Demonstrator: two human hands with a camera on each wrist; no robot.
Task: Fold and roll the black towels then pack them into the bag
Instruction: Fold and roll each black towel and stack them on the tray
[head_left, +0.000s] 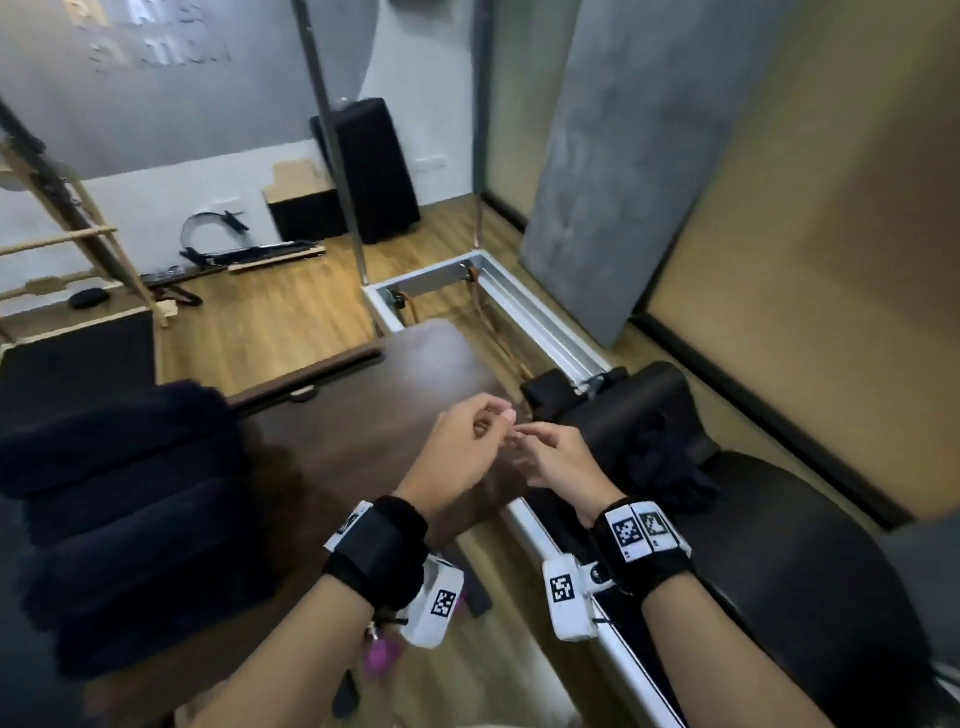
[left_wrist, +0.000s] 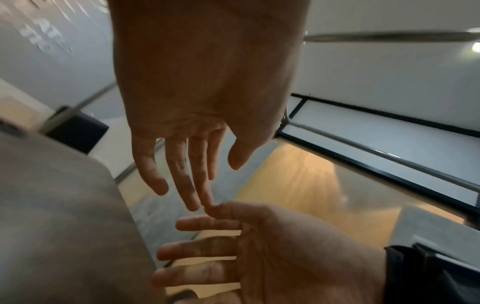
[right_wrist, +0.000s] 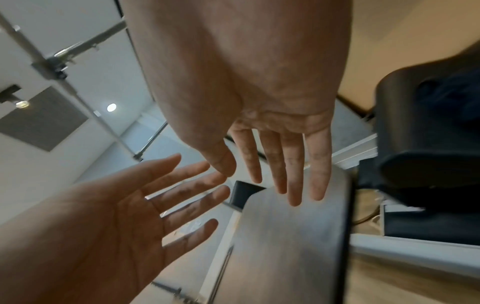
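Note:
Several rolled black towels (head_left: 124, 499) lie stacked on the left side of a dark wooden table (head_left: 363, 410). A loose, crumpled black towel (head_left: 670, 462) lies on the black padded headrest to the right. My left hand (head_left: 488, 421) and right hand (head_left: 535, 447) hover together above the table's right edge, both empty. The fingers are straight and spread, and the fingertips of the two hands meet. The left wrist view shows my left hand (left_wrist: 182, 174) above the right hand (left_wrist: 246, 246). In the right wrist view my right hand (right_wrist: 272, 164) faces the left palm (right_wrist: 130, 216). No bag is visible.
A metal-framed exercise machine (head_left: 519, 306) with a black padded carriage (head_left: 779, 545) runs along the right. A grey panel (head_left: 623, 171) leans on the wall. Black boxes (head_left: 374, 171) and straps lie on the wood floor behind, with a wooden ladder frame (head_left: 78, 244) at far left.

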